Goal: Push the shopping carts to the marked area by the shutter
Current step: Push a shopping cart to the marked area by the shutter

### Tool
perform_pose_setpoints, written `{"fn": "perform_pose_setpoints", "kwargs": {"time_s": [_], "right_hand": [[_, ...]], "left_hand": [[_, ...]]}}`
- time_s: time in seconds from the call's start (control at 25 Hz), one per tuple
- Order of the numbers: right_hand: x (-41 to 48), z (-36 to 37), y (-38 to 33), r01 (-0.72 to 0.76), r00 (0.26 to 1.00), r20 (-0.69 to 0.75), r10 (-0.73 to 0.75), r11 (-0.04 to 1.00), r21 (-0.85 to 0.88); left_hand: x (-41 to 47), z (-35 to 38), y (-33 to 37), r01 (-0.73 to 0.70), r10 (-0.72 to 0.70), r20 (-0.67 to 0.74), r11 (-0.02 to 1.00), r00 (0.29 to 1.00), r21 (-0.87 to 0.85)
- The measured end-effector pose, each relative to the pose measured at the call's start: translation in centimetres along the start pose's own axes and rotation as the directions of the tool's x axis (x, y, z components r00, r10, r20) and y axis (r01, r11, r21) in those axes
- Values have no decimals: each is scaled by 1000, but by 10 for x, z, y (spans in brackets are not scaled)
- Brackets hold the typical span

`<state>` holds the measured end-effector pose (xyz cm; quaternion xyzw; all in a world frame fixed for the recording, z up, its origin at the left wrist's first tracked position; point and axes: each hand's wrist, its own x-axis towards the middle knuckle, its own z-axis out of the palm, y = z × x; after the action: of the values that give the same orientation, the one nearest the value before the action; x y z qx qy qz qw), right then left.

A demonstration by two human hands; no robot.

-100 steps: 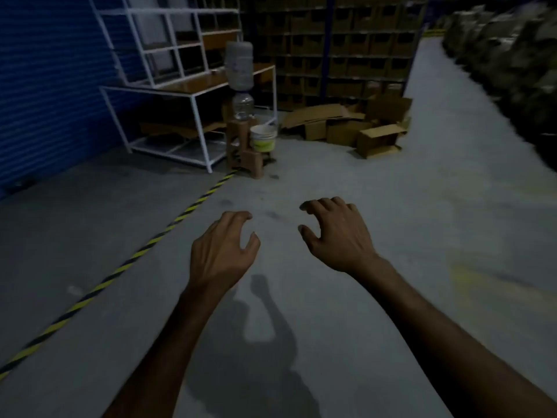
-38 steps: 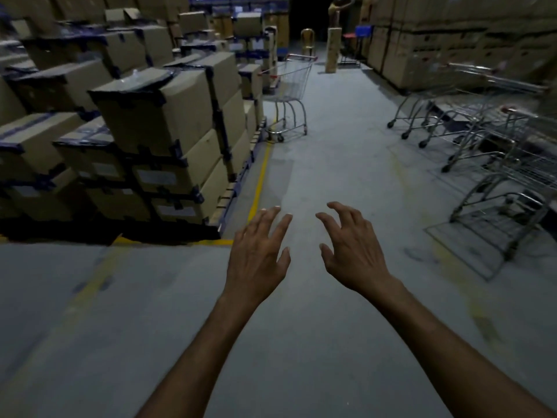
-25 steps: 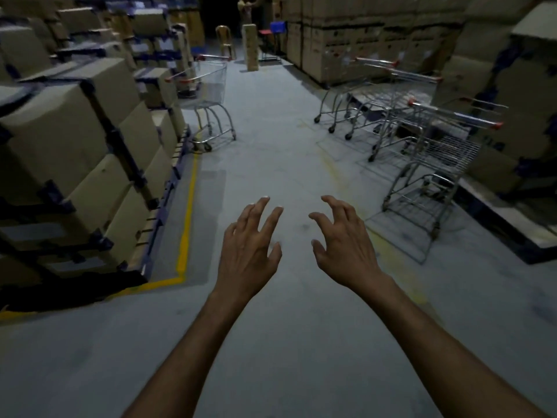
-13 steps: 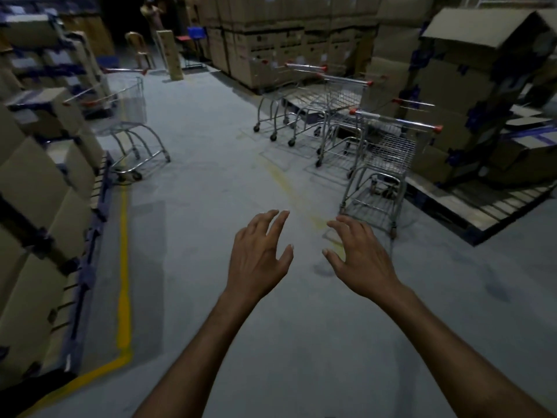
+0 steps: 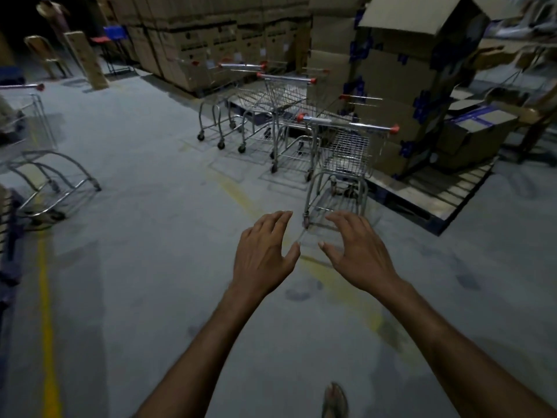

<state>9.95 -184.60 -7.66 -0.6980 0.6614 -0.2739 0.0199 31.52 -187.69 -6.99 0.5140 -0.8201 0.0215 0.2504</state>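
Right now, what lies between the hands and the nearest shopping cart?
Head view: nothing stands between the left hand, the right hand and the nearest cart; only bare floor crossed by a faded yellow line.

wire shopping carts, chrome with red handle caps, upright, clustered beside the stacked boxes; one separate cart at far left.

big brown boxes stacked high on the right | wooden pallet under them | yellow line on the grey floor at left | chair far back, beside a tall box
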Motion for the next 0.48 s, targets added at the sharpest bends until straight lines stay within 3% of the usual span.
{"fn": "perform_pose_setpoints", "kwargs": {"time_s": [0.32,0.48], "right_hand": [[161,11,99,-21,999,45,18,998,54],[228,30,131,-27,998,52,25,999,38]], "left_hand": [[175,76,-10,86,-88,-21,993,996,-76],[243,106,-19,55,-58,-24,994,998,-91]]}}
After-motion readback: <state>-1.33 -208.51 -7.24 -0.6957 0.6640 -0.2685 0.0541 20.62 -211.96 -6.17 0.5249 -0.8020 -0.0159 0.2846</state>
